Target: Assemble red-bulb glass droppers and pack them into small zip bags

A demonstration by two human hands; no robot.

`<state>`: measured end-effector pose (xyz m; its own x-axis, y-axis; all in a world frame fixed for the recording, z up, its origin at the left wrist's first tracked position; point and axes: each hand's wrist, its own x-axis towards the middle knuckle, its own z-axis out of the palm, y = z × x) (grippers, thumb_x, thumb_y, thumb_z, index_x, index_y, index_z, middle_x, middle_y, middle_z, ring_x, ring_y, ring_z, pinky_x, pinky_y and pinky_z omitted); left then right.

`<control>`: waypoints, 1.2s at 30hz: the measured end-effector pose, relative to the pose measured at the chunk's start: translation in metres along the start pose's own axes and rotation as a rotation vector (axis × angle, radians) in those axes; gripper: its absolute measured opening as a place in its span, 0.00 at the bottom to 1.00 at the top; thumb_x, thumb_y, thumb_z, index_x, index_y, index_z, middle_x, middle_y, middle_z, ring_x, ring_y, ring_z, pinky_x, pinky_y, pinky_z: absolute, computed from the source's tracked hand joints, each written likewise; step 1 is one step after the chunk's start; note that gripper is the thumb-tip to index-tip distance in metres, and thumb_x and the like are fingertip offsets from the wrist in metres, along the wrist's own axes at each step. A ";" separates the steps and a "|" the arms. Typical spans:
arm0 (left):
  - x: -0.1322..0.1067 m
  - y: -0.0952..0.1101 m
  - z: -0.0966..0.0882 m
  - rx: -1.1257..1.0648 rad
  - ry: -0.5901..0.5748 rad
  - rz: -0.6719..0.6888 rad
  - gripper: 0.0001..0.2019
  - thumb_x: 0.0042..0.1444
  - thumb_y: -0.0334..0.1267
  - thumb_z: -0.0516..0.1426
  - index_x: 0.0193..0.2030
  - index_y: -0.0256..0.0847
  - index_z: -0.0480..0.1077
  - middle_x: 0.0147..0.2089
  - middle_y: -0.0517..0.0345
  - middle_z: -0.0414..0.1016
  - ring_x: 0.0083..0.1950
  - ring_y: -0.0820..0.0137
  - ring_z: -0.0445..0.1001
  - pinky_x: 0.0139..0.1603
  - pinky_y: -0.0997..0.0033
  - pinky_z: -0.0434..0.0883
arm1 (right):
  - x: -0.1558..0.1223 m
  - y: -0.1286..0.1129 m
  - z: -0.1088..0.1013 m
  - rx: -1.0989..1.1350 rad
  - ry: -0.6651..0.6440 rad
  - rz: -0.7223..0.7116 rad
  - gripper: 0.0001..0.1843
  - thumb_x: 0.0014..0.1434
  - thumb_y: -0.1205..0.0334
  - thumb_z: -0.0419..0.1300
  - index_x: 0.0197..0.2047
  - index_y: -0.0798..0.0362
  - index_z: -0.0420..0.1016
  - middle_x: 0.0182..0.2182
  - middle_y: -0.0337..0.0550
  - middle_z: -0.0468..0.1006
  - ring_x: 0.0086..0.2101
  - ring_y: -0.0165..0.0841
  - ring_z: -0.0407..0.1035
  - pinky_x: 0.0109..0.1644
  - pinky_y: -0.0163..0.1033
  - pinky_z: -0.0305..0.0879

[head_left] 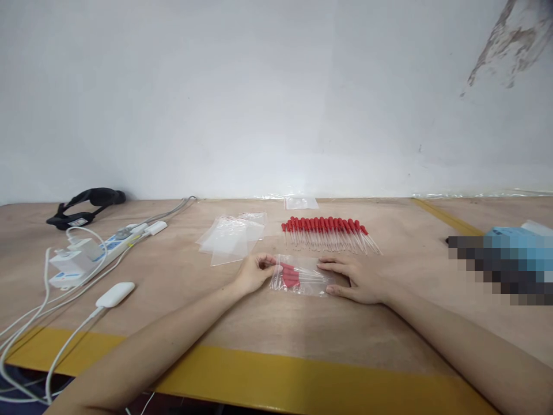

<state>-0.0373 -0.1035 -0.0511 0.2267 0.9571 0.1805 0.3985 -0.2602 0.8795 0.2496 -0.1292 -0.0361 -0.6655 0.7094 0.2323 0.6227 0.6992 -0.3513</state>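
A clear plastic bag point(315, 287) lies flat in front of me with several red-bulbed droppers point(291, 276) inside, bulbs to the left and clear tubes to the right. My left hand point(257, 273) pinches the bag's left end between thumb and fingers. At the right end, my right hand point(358, 280) rests with thumb and fingers apart, fingertips touching the bag's edge. Just beyond the bag, a row of loose red-bulbed droppers point(324, 226) lies side by side, tubes pointing towards me.
Several flat clear bags point(231, 235) overlap at left of the row; another bag point(301, 203) lies by the wall. Further left are a power strip point(114, 245) with chargers and cables, a white puck-like device point(115, 294) and a black headset strap point(86, 207). A blue package point(514, 245), partly pixelated, lies right.
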 end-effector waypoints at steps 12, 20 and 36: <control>-0.007 0.015 -0.015 -0.082 -0.215 0.078 0.08 0.46 0.38 0.59 0.31 0.38 0.65 0.30 0.59 0.70 0.30 0.74 0.67 0.32 0.76 0.62 | 0.001 0.001 0.000 -0.004 0.005 -0.003 0.30 0.53 0.42 0.51 0.57 0.46 0.61 0.55 0.45 0.62 0.54 0.42 0.55 0.56 0.51 0.52; 0.074 0.008 -0.028 0.173 0.201 -0.054 0.10 0.38 0.35 0.61 0.30 0.38 0.67 0.26 0.59 0.70 0.29 0.71 0.68 0.32 0.74 0.63 | 0.008 -0.004 -0.001 -0.008 -0.023 -0.018 0.28 0.56 0.43 0.48 0.57 0.46 0.60 0.55 0.44 0.61 0.54 0.41 0.54 0.57 0.52 0.51; 0.132 0.040 0.003 0.031 0.207 -0.359 0.19 0.31 0.20 0.58 0.33 0.36 0.64 0.16 0.66 0.60 0.24 0.66 0.69 0.28 0.67 0.66 | 0.007 0.000 0.002 -0.004 -0.009 -0.038 0.30 0.55 0.43 0.49 0.58 0.47 0.60 0.55 0.46 0.61 0.54 0.42 0.55 0.56 0.50 0.52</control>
<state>0.0112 0.0121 0.0069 -0.1133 0.9924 -0.0477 0.4467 0.0938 0.8898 0.2438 -0.1249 -0.0364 -0.6927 0.6811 0.2373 0.5983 0.7263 -0.3383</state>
